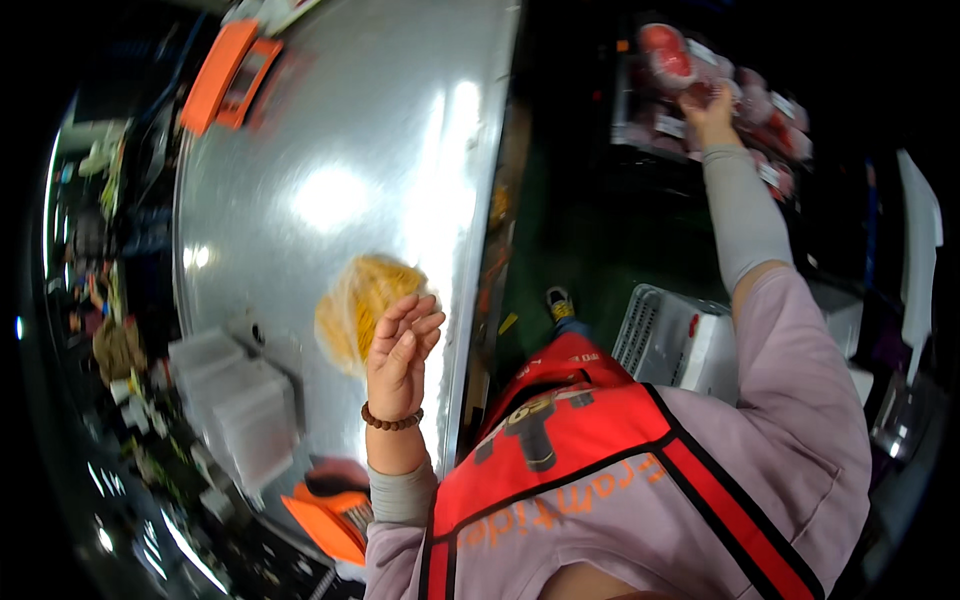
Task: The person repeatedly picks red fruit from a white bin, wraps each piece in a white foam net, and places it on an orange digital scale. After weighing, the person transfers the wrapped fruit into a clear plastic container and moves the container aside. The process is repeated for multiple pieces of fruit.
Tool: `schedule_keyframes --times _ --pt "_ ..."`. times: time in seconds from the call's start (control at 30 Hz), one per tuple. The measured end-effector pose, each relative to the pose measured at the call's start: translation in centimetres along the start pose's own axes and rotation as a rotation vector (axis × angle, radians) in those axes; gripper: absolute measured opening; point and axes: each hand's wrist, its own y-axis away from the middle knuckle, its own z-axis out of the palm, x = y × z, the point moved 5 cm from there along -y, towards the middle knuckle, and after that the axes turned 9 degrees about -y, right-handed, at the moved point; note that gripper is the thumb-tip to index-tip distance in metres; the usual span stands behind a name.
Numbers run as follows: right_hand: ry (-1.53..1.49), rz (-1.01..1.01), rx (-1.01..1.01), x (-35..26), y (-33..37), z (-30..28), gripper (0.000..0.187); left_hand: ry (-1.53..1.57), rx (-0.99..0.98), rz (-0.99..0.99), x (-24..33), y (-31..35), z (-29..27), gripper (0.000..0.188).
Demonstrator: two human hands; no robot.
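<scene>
My left hand (400, 350), with a brown bead bracelet on the wrist, is raised in front of the metal table. Its fingers are slightly curled and hold nothing. Behind it a clear plastic bag of yellow pieces (362, 295) lies on the tabletop, its right side partly covered by the hand. My right arm stretches far out to the right. There my right hand (710, 110) grips the near edge of a wrapped pack of round red fruit (668, 55). Motion blur and the pack hide some of those fingers.
More wrapped fruit packs (775, 120) sit around my right hand. The metal table (300, 130) carries an orange device (230, 75) at its far end and clear plastic containers (240, 405) at the left. An orange object (330, 520) is nearby. White crates (690, 340) stand low on my right.
</scene>
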Motion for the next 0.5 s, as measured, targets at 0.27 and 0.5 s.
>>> schedule_keyframes --times 0.27,0.5 --pt "1.279 -0.297 -0.291 4.9 -11.3 0.1 0.038 -0.066 0.546 -0.072 -4.2 12.7 -6.6 0.033" --pt "0.691 -0.347 -0.917 16.6 24.5 16.9 0.043 -0.927 1.367 0.688 5.5 32.7 -11.0 0.038"
